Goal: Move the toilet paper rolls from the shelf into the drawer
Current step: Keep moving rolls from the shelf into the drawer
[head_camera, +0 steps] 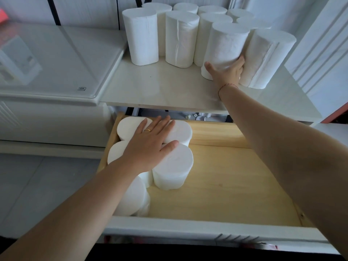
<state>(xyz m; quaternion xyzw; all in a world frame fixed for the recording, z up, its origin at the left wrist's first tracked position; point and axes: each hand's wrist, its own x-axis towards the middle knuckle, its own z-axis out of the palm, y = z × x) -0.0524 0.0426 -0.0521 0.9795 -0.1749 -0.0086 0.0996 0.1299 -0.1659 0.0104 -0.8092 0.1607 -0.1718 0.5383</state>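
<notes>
Several white toilet paper rolls stand upright on the white shelf (160, 87). My right hand (227, 71) wraps around the base of one front roll (226, 42), which leans slightly left. Below, the wooden drawer (226, 181) is pulled out, with several rolls standing packed in its left part. My left hand (152, 142) lies flat, fingers spread, on the tops of those rolls, its thumb on the nearest right roll (173, 166). My left forearm hides part of the front rolls in the drawer.
A white glass-topped cabinet (56, 63) adjoins the shelf on the left. A white panelled wall (316, 53) rises at the right. The drawer's white front edge (188, 230) runs across the bottom. The drawer's right side shows bare wood.
</notes>
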